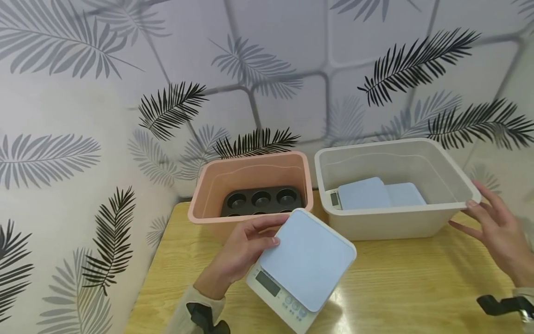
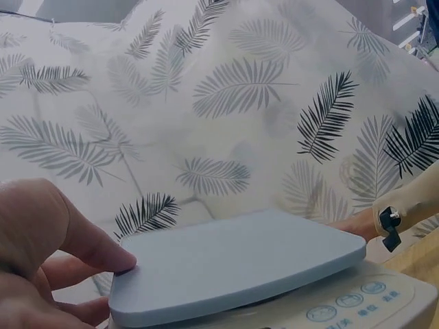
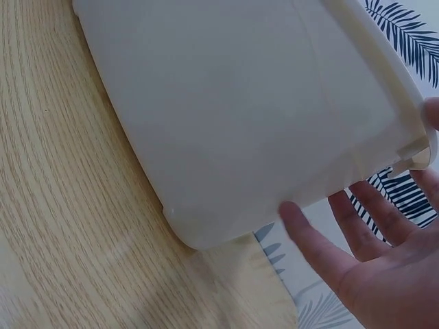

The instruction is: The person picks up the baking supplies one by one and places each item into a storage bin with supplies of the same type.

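My left hand [image 1: 239, 250] holds a white kitchen scale [image 1: 308, 260] with a pale blue platform, thumb on top and fingers along its edge. The scale is tilted above the table, its display and buttons toward the lower left. In the left wrist view, the thumb [image 2: 103, 250] presses the corner of the blue platform [image 2: 233, 264]. Two similar blue-topped items lie in a grey-white bin [image 1: 388, 227]; the left one is a scale [image 1: 363, 195] with a visible display. My right hand [image 1: 498, 232] touches this bin's right front corner, thumb at the rim and fingers spread.
A pink bin [image 1: 254, 162] stands left of the grey-white one and contains a dark muffin tin [image 1: 263, 199]. Both bins sit at the back of a wooden table [image 1: 400, 287], close to a leaf-patterned sheet [image 1: 283, 55]. The table's left edge runs below the pink bin.
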Demonstrator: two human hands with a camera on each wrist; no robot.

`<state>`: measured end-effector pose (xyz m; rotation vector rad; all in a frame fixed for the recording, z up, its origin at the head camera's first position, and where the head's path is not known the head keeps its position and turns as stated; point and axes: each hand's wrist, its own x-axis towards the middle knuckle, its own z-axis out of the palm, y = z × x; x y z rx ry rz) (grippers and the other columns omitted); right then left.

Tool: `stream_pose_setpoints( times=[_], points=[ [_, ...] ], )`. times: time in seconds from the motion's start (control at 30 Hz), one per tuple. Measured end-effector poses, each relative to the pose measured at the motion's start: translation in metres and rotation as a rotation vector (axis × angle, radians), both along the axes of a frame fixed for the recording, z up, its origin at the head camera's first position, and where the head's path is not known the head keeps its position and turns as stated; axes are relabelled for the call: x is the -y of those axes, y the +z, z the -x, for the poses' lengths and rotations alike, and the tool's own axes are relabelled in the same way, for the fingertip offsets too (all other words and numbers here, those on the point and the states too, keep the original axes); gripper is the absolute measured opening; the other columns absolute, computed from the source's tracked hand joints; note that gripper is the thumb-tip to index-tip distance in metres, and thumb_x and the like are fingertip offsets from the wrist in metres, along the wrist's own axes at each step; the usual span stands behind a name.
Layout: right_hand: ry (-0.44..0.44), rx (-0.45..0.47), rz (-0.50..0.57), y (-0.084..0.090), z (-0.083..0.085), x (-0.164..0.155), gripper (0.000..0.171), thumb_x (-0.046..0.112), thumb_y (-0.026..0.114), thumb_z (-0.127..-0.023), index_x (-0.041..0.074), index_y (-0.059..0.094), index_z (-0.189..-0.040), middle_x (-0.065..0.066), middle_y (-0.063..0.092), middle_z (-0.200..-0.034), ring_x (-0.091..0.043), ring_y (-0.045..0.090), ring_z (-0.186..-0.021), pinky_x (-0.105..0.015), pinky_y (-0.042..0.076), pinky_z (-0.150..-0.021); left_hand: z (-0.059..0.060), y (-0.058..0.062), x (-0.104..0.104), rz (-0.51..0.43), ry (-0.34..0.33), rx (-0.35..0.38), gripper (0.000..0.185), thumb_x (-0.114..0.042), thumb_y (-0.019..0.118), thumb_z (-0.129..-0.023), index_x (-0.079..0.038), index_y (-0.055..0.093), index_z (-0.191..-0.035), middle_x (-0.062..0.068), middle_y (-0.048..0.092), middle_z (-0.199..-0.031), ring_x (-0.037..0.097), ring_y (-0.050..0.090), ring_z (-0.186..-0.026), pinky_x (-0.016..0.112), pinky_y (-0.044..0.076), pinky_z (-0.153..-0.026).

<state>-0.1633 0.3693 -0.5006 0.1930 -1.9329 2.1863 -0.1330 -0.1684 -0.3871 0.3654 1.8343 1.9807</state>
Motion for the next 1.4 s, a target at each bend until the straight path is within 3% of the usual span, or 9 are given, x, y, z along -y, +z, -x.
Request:
stream_pose_setpoints(
  times=[0.2, 0.5, 0.67, 0.9, 1.1, 1.3, 1.4],
  points=[
    [0.02, 0.002, 0.014, 0.0, 0.0, -0.003, 0.063, 0.007, 0.046, -0.117, 0.028, 0.031, -0.174, 0.019, 0.055, -0.141, 0.008, 0.066, -0.112, -0.024, 0.066, -0.067, 0.021, 0.012, -0.02, 0.016, -0.049, -0.028, 0.053, 0.003, 0.064, -0.101, -0.004, 0.061, -0.154, 0.018, 0.065, -0.153, 0.019, 0.073, -0.117, 0.038, 0.065, -0.095],
    [0.048, 0.015, 0.032, -0.002, 0.002, -0.002, 0.063, 0.007, 0.047, -0.116, 0.029, 0.032, -0.174, 0.021, 0.057, -0.143, 0.01, 0.068, -0.112, -0.027, 0.067, -0.067, 0.042, 0.026, -0.04, 0.06, -0.047, -0.106, 0.051, 0.002, 0.067, -0.1, -0.004, 0.065, -0.15, 0.015, 0.071, -0.146, 0.013, 0.073, -0.112, 0.032, 0.063, -0.094],
    [0.078, 0.0, 0.066, -0.004, 0.001, -0.001, 0.062, 0.005, 0.046, -0.116, 0.026, 0.033, -0.173, 0.019, 0.059, -0.142, 0.008, 0.07, -0.113, -0.03, 0.068, -0.067, 0.053, 0.033, -0.046, 0.066, -0.047, -0.098, 0.05, -0.001, 0.066, -0.102, -0.008, 0.065, -0.151, 0.017, 0.069, -0.147, 0.015, 0.073, -0.109, 0.032, 0.064, -0.091],
    [0.07, -0.006, 0.073, -0.002, 0.002, -0.003, 0.062, 0.004, 0.045, -0.116, 0.028, 0.033, -0.173, 0.018, 0.06, -0.141, 0.007, 0.07, -0.113, -0.029, 0.068, -0.068, 0.08, 0.051, -0.069, 0.076, -0.074, -0.165, 0.047, 0.002, 0.062, -0.104, -0.003, 0.064, -0.151, 0.021, 0.069, -0.144, 0.015, 0.072, -0.104, 0.03, 0.063, -0.087],
    [0.071, -0.01, 0.098, 0.002, 0.002, -0.004, 0.062, 0.004, 0.044, -0.116, 0.028, 0.034, -0.173, 0.018, 0.06, -0.141, 0.006, 0.071, -0.112, -0.03, 0.068, -0.068, 0.103, 0.066, -0.092, 0.079, -0.079, -0.151, 0.048, 0.002, 0.064, -0.104, -0.007, 0.065, -0.151, 0.018, 0.069, -0.147, 0.015, 0.073, -0.1, 0.033, 0.065, -0.08],
    [0.087, -0.019, 0.108, -0.001, 0.001, -0.002, 0.063, 0.001, 0.042, -0.116, 0.029, 0.034, -0.172, 0.018, 0.06, -0.142, 0.006, 0.071, -0.113, -0.031, 0.068, -0.068, 0.123, 0.073, -0.107, 0.028, -0.101, -0.113, 0.05, 0.005, 0.063, -0.103, -0.006, 0.064, -0.152, 0.015, 0.066, -0.154, 0.017, 0.071, -0.106, 0.035, 0.064, -0.083],
    [0.081, -0.035, 0.086, -0.002, 0.001, -0.004, 0.063, 0.001, 0.041, -0.116, 0.027, 0.033, -0.173, 0.018, 0.061, -0.141, 0.007, 0.07, -0.113, -0.028, 0.068, -0.069, 0.13, 0.076, -0.113, 0.002, -0.118, -0.131, 0.049, 0.006, 0.062, -0.103, -0.004, 0.063, -0.152, 0.014, 0.065, -0.156, 0.017, 0.07, -0.108, 0.035, 0.064, -0.085]
  ],
)
